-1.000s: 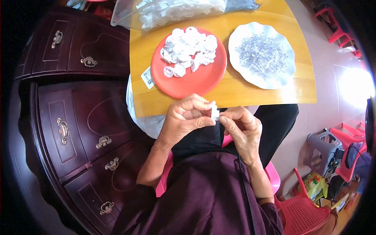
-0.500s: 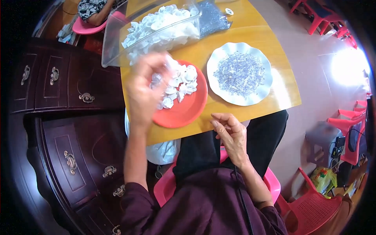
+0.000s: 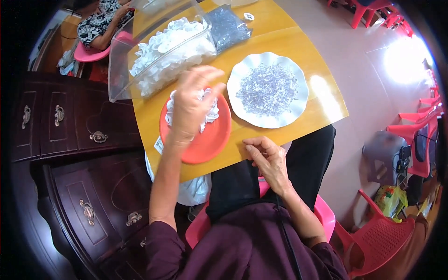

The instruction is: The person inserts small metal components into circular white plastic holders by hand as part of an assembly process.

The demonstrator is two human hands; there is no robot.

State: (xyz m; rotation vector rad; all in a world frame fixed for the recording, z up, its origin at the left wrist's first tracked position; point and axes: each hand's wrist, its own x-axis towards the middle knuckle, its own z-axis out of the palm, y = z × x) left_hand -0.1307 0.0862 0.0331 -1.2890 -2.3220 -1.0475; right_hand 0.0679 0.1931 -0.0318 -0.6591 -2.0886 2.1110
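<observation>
Over the orange-red plate [image 3: 212,140] hovers my left hand [image 3: 190,105], blurred by motion. Its thumb stands apart from the fingers, and I see nothing between them. Small white plastic pieces [image 3: 211,115] lie on that plate, partly hidden under this hand. My right hand [image 3: 269,163] is at the table's near edge with thumb and forefinger pinched together; whatever they may hold is too small to make out. Just beyond it, a white wavy-rimmed plate [image 3: 298,100] bears a heap of small clear, thin pieces [image 3: 268,88].
A clear plastic bin [image 3: 119,77] full of white pieces [image 3: 170,49] stands at the far left of the yellow table [image 3: 275,23]. Beside it lie a bag of dark clear pieces [image 3: 227,29] and a small round white piece [image 3: 248,17]. Dark drawers [image 3: 70,121] flank the left; another person's arm [image 3: 105,37] shows behind.
My left hand has shifted right over the orange-red plate, its thumb now spread from the fingers. The right hand keeps its pinch in nearly the same place. The whole view has shifted slightly.
</observation>
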